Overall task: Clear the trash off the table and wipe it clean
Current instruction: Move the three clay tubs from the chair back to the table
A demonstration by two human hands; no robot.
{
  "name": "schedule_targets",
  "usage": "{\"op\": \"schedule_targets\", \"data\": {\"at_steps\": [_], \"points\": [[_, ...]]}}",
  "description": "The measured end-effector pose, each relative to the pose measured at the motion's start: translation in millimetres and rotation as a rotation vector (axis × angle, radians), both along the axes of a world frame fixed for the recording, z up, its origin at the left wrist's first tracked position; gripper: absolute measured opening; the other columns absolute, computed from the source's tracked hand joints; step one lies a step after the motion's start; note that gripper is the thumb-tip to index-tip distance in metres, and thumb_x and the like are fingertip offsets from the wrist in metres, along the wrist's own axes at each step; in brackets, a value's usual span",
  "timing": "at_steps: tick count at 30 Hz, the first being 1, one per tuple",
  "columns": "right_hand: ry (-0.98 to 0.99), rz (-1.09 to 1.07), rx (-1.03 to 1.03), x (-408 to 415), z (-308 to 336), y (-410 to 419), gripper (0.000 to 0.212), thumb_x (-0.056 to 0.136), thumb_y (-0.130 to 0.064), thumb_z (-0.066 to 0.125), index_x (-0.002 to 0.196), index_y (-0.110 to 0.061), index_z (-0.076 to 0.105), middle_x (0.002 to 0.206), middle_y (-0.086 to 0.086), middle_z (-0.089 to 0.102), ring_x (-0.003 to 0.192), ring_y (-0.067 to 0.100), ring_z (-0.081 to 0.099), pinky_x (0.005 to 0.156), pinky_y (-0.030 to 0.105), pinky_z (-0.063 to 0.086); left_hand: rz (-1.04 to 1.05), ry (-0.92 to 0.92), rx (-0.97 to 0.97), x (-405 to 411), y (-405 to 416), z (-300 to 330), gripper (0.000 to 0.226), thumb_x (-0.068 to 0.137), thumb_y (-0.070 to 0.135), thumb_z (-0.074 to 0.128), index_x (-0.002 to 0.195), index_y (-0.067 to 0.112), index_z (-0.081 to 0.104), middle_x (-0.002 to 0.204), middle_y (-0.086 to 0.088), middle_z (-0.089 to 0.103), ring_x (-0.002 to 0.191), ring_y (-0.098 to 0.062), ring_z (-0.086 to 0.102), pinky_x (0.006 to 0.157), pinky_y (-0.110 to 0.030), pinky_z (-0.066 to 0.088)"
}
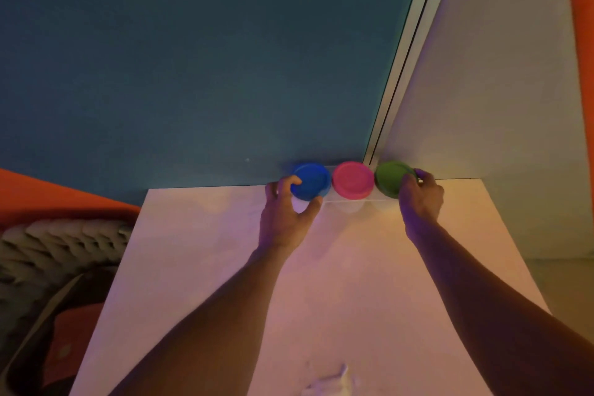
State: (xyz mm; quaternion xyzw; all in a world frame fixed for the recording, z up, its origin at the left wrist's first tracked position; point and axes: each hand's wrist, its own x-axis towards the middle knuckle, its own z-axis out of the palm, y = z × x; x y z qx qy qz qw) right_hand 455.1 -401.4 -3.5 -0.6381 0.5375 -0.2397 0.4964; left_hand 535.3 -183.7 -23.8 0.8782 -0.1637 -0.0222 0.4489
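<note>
Three round containers stand in a row at the far edge of the white table [199,267]: one with a blue lid [313,180], one with a pink lid [352,179], one with a green lid [390,177]. My left hand [286,206] grips the blue-lidded container, fingers over the lid and thumb on its near side. My right hand [421,196] grips the green-lidded container from its right side. A small crumpled white scrap [334,379] lies near the table's front edge.
A dark teal wall [193,58] rises right behind the table, meeting a pale wall [498,106] at the right corner. To the left, below table level, sit an orange cushion [48,199] and a chunky knitted blanket [58,244].
</note>
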Motion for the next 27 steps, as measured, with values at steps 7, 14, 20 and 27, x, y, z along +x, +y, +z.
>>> {"op": "schedule_targets", "data": {"at_steps": [7, 14, 20, 27], "points": [[0.087, -0.013, -0.075, -6.0, -5.9, -19.8, 0.046, 0.099, -0.026, 0.041, 0.143, -0.015, 0.05, 0.136, 0.022, 0.043, 0.117, 0.042, 0.05, 0.104, 0.04, 0.037, -0.07, -0.009, 0.034, -4.1, -21.3, -3.3, 0.05, 0.082, 0.05, 0.072, 0.123, 0.034, 0.048, 0.127, 0.002, 0.048, 0.1, -0.025, 0.064, 0.083, -0.045, 0.057], [0.128, 0.04, -0.103, -8.9, -6.6, -21.0, 0.047, 0.099, -0.027, 0.042, 0.144, -0.015, 0.048, 0.135, 0.021, 0.043, 0.114, 0.043, 0.051, 0.101, 0.041, 0.039, -0.078, -0.013, 0.054, -4.8, -22.8, -8.6, 0.052, 0.084, 0.049, 0.072, 0.127, 0.029, 0.05, 0.134, -0.001, 0.048, 0.107, -0.025, 0.062, 0.086, -0.045, 0.057], [0.135, 0.129, -0.005, -19.5, 4.1, -14.5, 0.068, 0.088, -0.042, 0.038, 0.153, -0.025, 0.027, 0.138, 0.017, 0.032, 0.108, 0.048, 0.054, 0.096, 0.06, 0.048, -0.138, 0.009, 0.153, -10.4, -11.3, 4.8, 0.061, 0.087, 0.038, 0.072, 0.14, 0.027, 0.045, 0.146, 0.0, 0.038, 0.121, -0.021, 0.055, 0.09, -0.031, 0.046], [0.167, 0.273, -0.173, -59.4, 43.7, 38.6, 0.063, 0.092, -0.018, 0.058, 0.149, -0.015, 0.032, 0.134, 0.021, 0.038, 0.109, 0.047, 0.054, 0.093, 0.046, 0.045, -0.138, -0.011, 0.308, -42.8, 27.5, 50.0, 0.061, 0.09, 0.037, 0.066, 0.145, 0.028, 0.041, 0.153, 0.005, 0.026, 0.128, -0.022, 0.05, 0.096, -0.037, 0.051]]}}
